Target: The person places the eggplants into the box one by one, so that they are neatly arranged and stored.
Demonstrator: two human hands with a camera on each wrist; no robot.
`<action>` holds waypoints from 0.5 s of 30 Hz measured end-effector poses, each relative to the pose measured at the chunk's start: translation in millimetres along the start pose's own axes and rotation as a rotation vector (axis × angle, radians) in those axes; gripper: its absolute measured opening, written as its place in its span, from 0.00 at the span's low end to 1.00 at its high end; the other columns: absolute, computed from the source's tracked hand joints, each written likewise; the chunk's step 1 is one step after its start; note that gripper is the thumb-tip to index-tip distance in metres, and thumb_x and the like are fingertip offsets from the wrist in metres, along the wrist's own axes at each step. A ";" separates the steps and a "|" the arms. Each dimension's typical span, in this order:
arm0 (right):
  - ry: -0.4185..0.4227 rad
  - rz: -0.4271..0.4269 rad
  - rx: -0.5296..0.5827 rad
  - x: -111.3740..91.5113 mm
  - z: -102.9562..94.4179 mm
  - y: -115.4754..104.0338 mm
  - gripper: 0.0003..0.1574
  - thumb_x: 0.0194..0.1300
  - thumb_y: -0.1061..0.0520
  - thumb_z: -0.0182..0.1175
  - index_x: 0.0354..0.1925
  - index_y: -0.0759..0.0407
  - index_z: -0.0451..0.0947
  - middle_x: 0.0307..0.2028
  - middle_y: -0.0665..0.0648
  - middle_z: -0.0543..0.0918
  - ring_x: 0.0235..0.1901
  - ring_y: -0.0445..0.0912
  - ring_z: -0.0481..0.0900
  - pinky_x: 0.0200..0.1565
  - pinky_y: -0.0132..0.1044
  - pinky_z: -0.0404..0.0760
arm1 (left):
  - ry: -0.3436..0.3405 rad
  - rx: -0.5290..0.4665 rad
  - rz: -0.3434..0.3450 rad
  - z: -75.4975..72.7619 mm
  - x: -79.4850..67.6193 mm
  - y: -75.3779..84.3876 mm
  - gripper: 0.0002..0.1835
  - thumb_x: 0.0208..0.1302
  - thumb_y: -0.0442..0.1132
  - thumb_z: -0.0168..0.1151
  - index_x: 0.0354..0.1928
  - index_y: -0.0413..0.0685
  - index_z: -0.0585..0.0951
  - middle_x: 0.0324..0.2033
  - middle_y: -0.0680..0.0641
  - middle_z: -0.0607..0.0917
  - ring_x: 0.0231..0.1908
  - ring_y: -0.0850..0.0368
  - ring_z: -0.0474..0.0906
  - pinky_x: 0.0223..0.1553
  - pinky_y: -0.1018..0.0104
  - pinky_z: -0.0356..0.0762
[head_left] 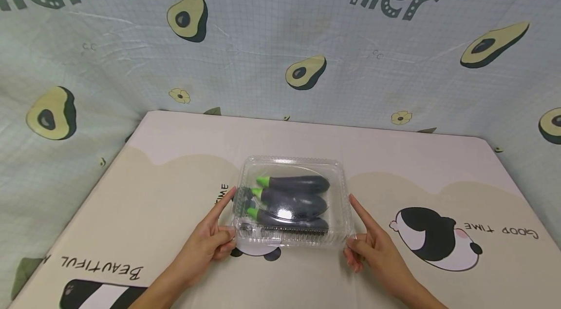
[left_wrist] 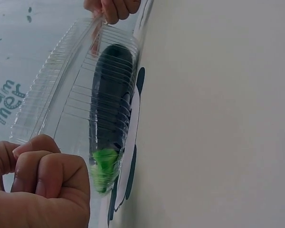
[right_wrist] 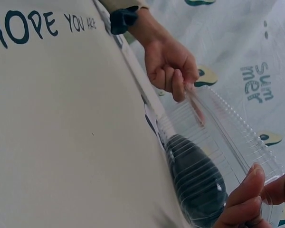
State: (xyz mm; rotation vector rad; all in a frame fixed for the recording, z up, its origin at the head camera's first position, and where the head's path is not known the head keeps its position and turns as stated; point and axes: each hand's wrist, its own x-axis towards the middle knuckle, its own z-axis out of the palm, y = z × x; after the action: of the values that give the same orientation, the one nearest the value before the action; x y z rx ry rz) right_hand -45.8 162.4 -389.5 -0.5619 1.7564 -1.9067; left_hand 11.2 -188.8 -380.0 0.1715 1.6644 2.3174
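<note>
A clear plastic clamshell container (head_left: pixel 339 172) sits in the middle of the table, its lid over the base. Inside lie three dark purple eggplants (head_left: pixel 291 204) with green stem ends toward the left. My left hand (head_left: pixel 206 241) grips the container's left edge, index finger stretched along the side and thumb at the near corner. On the opposite edge, my right hand (head_left: pixel 374 250) does the same, its other fingers curled below the rim. From the left wrist, one eggplant (left_wrist: pixel 111 95) shows through the ribbed side wall; the right wrist view shows an eggplant's rounded end (right_wrist: pixel 197 180).
The table (head_left: pixel 144 187) has a pale cover printed with cartoon dogs and lettering. Behind it and at both sides hangs a light curtain (head_left: pixel 254 31) with avocado prints.
</note>
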 end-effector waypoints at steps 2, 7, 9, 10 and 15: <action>-0.002 -0.003 0.007 0.1 0.1 0.1 0.49 0.68 0.72 0.47 0.76 0.47 0.36 0.19 0.61 0.76 0.18 0.43 0.72 0.21 0.36 0.78 | -0.006 0.010 -0.001 -0.4 -0.2 0.6 0.45 0.64 0.21 0.43 0.76 0.59 0.40 0.16 0.53 0.62 0.19 0.63 0.57 0.15 0.69 0.44; 0.002 -0.008 0.012 -0.2 1.0 0.2 0.49 0.68 0.72 0.47 0.76 0.48 0.36 0.18 0.62 0.75 0.17 0.46 0.70 0.21 0.37 0.77 | -0.015 0.049 -0.010 -1.0 -0.4 2.6 0.44 0.66 0.22 0.43 0.76 0.56 0.37 0.16 0.53 0.64 0.19 0.63 0.57 0.15 0.67 0.45; 0.013 0.002 0.017 -0.3 2.0 0.0 0.49 0.68 0.72 0.47 0.76 0.47 0.36 0.18 0.61 0.75 0.17 0.47 0.69 0.20 0.38 0.76 | -0.017 0.060 -0.014 -1.1 -0.4 3.2 0.43 0.66 0.23 0.42 0.76 0.56 0.37 0.16 0.52 0.64 0.19 0.63 0.57 0.15 0.67 0.45; 0.021 0.011 0.018 -0.3 2.5 -0.1 0.49 0.68 0.72 0.47 0.76 0.47 0.37 0.18 0.60 0.75 0.17 0.46 0.69 0.20 0.38 0.75 | -0.019 0.064 -0.014 -1.1 -0.4 3.4 0.43 0.66 0.23 0.42 0.76 0.56 0.37 0.16 0.52 0.64 0.19 0.63 0.57 0.15 0.66 0.45; 0.046 0.038 0.045 -0.5 4.8 -0.6 0.50 0.68 0.72 0.47 0.76 0.45 0.38 0.19 0.55 0.75 0.17 0.45 0.68 0.19 0.40 0.72 | -0.031 0.072 -0.006 -1.1 0.0 3.6 0.43 0.67 0.23 0.42 0.76 0.55 0.36 0.16 0.52 0.64 0.19 0.62 0.56 0.15 0.65 0.44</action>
State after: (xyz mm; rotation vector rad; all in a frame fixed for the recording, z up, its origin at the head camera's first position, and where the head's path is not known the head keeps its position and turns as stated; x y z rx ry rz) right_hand -42.5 158.9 -388.4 -0.4685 1.7358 -1.9418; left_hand 10.3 -190.9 -377.0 0.2166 1.7321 2.2399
